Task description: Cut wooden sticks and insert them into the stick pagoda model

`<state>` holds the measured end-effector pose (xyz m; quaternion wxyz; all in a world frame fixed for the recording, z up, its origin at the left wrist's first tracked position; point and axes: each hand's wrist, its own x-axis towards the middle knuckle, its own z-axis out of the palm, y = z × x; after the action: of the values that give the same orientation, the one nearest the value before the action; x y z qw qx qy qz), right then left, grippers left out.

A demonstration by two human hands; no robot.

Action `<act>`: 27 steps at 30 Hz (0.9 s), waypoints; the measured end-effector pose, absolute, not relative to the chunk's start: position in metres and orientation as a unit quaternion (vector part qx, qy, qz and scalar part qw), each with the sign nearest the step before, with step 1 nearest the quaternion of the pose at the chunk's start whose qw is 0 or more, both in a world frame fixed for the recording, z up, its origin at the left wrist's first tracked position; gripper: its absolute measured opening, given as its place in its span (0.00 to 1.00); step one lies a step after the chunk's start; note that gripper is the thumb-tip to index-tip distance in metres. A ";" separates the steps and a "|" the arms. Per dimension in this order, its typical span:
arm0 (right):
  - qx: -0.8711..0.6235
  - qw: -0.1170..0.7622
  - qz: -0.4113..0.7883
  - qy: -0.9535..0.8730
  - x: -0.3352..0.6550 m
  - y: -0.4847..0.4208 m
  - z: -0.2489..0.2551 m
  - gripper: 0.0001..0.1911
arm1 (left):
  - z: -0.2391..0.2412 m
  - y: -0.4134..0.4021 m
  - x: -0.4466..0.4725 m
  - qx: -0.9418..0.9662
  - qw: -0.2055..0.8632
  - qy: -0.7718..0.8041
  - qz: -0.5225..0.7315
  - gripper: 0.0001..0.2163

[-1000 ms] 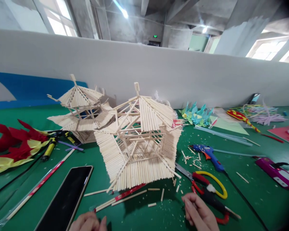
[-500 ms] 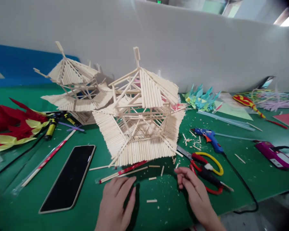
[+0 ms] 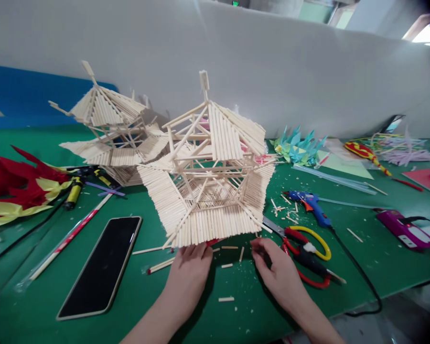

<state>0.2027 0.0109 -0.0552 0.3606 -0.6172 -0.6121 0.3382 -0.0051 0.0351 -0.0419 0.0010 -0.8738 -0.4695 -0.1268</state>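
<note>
A pavilion model built of pale wooden sticks stands on the green table in the middle. My left hand lies flat with fingers stretched out, its fingertips under the front eave of the model and over a red-tipped stick. My right hand reaches toward the model's front right corner with its fingers curled together near loose stick pieces; nothing shows in it. Red and yellow scissors lie just right of that hand.
A second stick pavilion stands behind on the left. A black phone lies at front left. A blue glue gun, a purple device, red and yellow paper, teal paper shapes and a white partition surround the spot.
Both hands have moved forward from the table's near edge to the front eave of the stick model. The view tilted down early on, then held steady.
</note>
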 end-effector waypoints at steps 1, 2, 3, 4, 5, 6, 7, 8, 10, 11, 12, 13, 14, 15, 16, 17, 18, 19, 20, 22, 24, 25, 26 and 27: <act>-0.613 0.362 0.337 -0.615 0.201 0.010 -0.052 0.08 | -0.042 0.033 -0.004 -0.882 -0.004 -0.450 -0.140 0.11; -0.605 0.364 0.341 -0.621 0.198 0.008 -0.049 0.08 | -0.043 0.030 -0.002 -0.893 -0.012 -0.423 -0.156 0.11; -0.592 0.367 0.350 -0.627 0.194 0.006 -0.045 0.09 | -0.045 0.026 0.002 -0.904 -0.022 -0.392 -0.173 0.12; -0.573 0.370 0.370 -0.631 0.190 0.003 -0.040 0.11 | -0.047 0.020 0.006 -0.913 -0.033 -0.361 -0.190 0.12; -0.550 0.371 0.404 -0.630 0.185 0.000 -0.036 0.15 | -0.049 0.014 0.012 -0.920 -0.044 -0.330 -0.206 0.12; -0.524 0.368 0.451 -0.622 0.180 -0.003 -0.032 0.19 | -0.052 0.008 0.018 -0.924 -0.057 -0.310 -0.219 0.13; -0.495 0.361 0.507 -0.607 0.175 -0.005 -0.029 0.21 | -0.055 0.002 0.024 -0.924 -0.063 -0.297 -0.234 0.14; -0.469 0.350 0.563 -0.584 0.170 -0.006 -0.027 0.21 | -0.058 -0.003 0.030 -0.922 -0.071 -0.287 -0.250 0.15; -0.433 0.346 0.647 -0.523 0.161 -0.005 -0.025 0.14 | -0.063 -0.010 0.039 -0.916 -0.084 -0.280 -0.274 0.18; -0.427 0.370 0.671 -0.479 0.159 -0.003 -0.026 0.10 | -0.065 -0.011 0.042 -0.913 -0.089 -0.277 -0.286 0.20; -0.430 0.410 0.681 -0.428 0.158 -0.001 -0.027 0.08 | -0.065 -0.012 0.043 -0.911 -0.092 -0.274 -0.296 0.21; -0.439 0.459 0.676 -0.373 0.159 0.002 -0.029 0.07 | -0.064 -0.012 0.042 -0.909 -0.093 -0.269 -0.305 0.23; -0.449 0.506 0.662 -0.324 0.162 0.005 -0.031 0.06 | -0.062 -0.012 0.041 -0.908 -0.092 -0.266 -0.309 0.23; -0.458 0.544 0.641 -0.287 0.167 0.008 -0.032 0.06 | -0.059 -0.012 0.039 -0.909 -0.088 -0.264 -0.310 0.22; -0.469 0.572 0.618 -0.265 0.174 0.010 -0.034 0.06 | -0.056 -0.011 0.035 -0.910 -0.081 -0.266 -0.307 0.20; -0.479 0.591 0.595 -0.260 0.182 0.012 -0.036 0.05 | -0.053 -0.010 0.031 -0.912 -0.072 -0.271 -0.301 0.17; -0.489 0.603 0.574 -0.262 0.190 0.012 -0.037 0.05 | -0.050 -0.008 0.027 -0.913 -0.062 -0.281 -0.290 0.15; -0.500 0.613 0.551 -0.264 0.198 0.012 -0.038 0.05 | -0.048 -0.006 0.021 -0.913 -0.053 -0.294 -0.278 0.12; -0.513 0.622 0.529 -0.267 0.206 0.011 -0.040 0.06 | -0.046 -0.003 0.016 -0.912 -0.045 -0.312 -0.263 0.11; -0.542 0.623 0.490 -0.279 0.218 0.008 -0.044 0.06 | -0.045 0.005 0.005 -0.908 -0.036 -0.352 -0.225 0.11; -0.573 0.605 0.464 -0.299 0.225 0.005 -0.048 0.08 | -0.047 0.015 -0.004 -0.897 -0.018 -0.402 -0.182 0.11; -0.587 0.591 0.456 -0.313 0.226 0.004 -0.050 0.10 | -0.048 0.020 -0.007 -0.891 -0.009 -0.426 -0.157 0.11; -0.600 0.574 0.451 -0.328 0.226 0.003 -0.051 0.11 | -0.049 0.025 -0.008 -0.884 0.001 -0.447 -0.132 0.11; -0.609 0.556 0.448 -0.345 0.224 0.002 -0.052 0.13 | -0.049 0.029 -0.009 -0.878 0.009 -0.466 -0.108 0.11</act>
<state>0.2243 0.0024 -0.0524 0.5563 -0.6095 -0.3446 0.4475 -0.0091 0.0291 -0.0489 0.0087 -0.8783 -0.4657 -0.1077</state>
